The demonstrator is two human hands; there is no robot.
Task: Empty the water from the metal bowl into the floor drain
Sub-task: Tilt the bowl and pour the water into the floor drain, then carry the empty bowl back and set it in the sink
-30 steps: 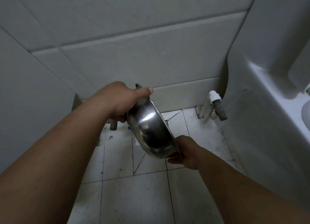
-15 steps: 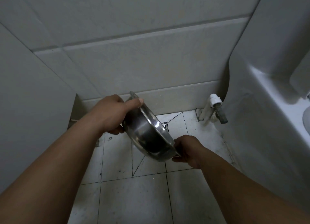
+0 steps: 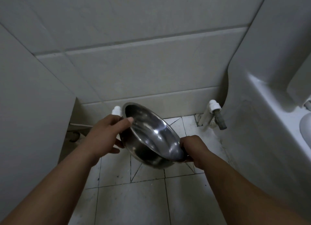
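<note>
Two bare forearms, no sleeves, no watch or rings, left hand [image 3: 107,135], right hand [image 3: 193,147]

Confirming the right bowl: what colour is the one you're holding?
Shiny silver metal bowl, dark reflections inside; head view.

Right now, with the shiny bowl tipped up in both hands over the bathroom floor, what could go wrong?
The metal bowl looks wet and tilted. The left hand pinches its rim and the right hand grips the low edge, so it might slip and clang on the tiled floor. The drain is hidden behind the bowl, so leftover water could miss it. The pipe sticks out close by; the bowl could bump it.
</note>
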